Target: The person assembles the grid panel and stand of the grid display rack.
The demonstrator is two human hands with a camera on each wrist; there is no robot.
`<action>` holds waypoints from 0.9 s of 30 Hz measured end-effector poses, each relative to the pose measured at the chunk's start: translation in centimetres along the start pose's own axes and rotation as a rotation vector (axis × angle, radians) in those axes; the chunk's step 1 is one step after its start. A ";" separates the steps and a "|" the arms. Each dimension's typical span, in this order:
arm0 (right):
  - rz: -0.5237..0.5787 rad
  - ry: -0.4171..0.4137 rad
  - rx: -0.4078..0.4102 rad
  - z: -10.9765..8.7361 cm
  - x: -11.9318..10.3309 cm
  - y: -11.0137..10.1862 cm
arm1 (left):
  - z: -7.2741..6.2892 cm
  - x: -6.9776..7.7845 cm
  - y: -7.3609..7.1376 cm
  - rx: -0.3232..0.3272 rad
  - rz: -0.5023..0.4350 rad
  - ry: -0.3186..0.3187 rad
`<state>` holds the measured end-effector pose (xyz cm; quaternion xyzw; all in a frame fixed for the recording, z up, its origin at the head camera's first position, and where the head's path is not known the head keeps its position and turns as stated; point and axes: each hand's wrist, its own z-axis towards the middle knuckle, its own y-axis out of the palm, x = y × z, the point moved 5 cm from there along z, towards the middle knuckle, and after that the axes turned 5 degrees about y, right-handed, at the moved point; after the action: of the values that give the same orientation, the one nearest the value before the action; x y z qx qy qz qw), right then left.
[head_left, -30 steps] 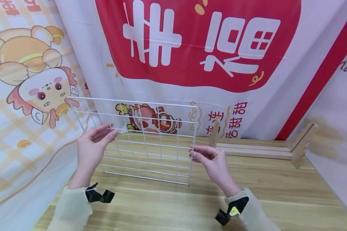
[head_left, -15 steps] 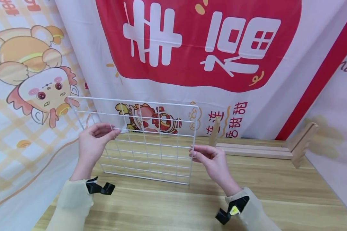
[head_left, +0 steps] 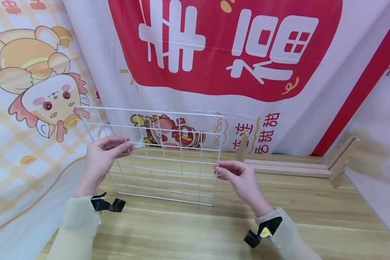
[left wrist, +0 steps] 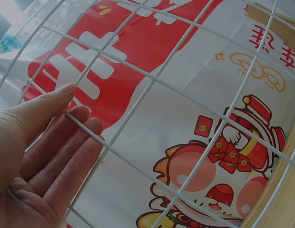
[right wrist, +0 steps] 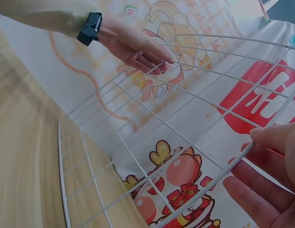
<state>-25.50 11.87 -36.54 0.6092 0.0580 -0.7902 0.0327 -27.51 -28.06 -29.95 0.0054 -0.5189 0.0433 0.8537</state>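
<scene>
A white wire grid panel point(head_left: 172, 163) stands upright and slightly tilted, its lower edge at the wooden tabletop in the head view. On its left part, my left hand point(head_left: 101, 156) pinches a wire between thumb and fingers. The left wrist view shows the thumb point(left wrist: 52, 102) on the near side of the mesh and the fingertips at a wire below it. At the panel's right edge, my right hand point(head_left: 238, 178) pinches the outer rod. From the right wrist view, thumb and index finger meet at that rod point(right wrist: 242, 153), with the other fingers spread below.
Behind the panel hangs a white and red printed cloth point(head_left: 279, 86); a cartoon-printed cloth point(head_left: 29, 119) covers the left side. A wooden stand point(head_left: 289, 169) with upright ends lies on the tabletop point(head_left: 169, 231) at the back right, beyond my right hand.
My left hand has shifted slightly, its thumb going further right over the wires and the wrist rising a little. The panel and right hand stay nearly in place; the head view tilts slightly.
</scene>
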 end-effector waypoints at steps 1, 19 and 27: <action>-0.007 0.008 -0.001 0.0 0.1 -0.1 | 0.0 0.0 0.0 -0.004 -0.007 -0.003; -0.136 0.070 0.040 -0.4 2.0 -5.6 | 0.2 -0.1 0.1 0.002 -0.057 0.005; -0.268 0.080 0.061 -0.8 2.5 -9.0 | 0.1 -0.1 0.3 0.001 -0.086 0.005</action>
<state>-26.44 20.95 -38.73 0.6277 0.1164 -0.7639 -0.0940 -27.65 -27.81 -30.06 0.0279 -0.5162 0.0068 0.8560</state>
